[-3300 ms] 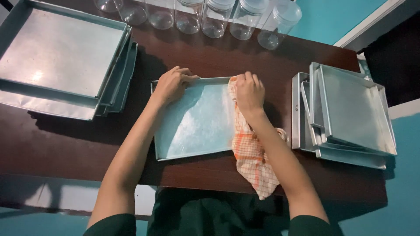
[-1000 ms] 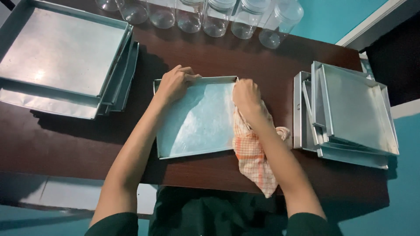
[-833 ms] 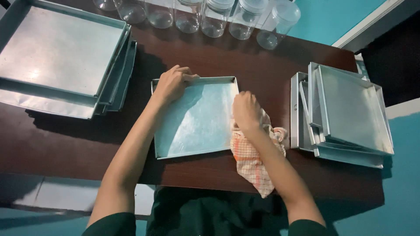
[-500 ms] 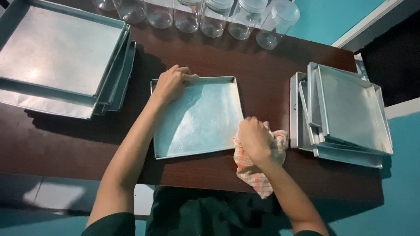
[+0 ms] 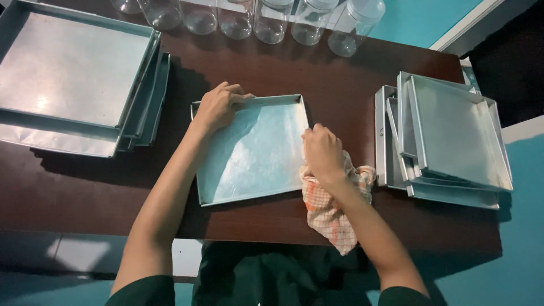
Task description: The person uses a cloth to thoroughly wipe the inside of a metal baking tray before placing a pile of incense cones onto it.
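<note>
Cloth-holding right hand (image 5: 323, 152) higher; shiny tray (image 5: 252, 150)

Dark brown bench (image 5: 334, 85). Stack of metal trays (image 5: 73, 73) far left, 2nd tray stack (image 5: 453, 136) at right. Row of clear jars (image 5: 255, 17) along back edge. Teal floor (image 5: 510, 249).

Left hand (image 5: 218, 105) is pinning the square metal tray (image 5: 255, 150) at its far-left corner; right hand (image 5: 323, 153) is pressing a checked cloth (image 5: 328, 209) against its right rim on the bench (image 5: 340, 79).
</note>
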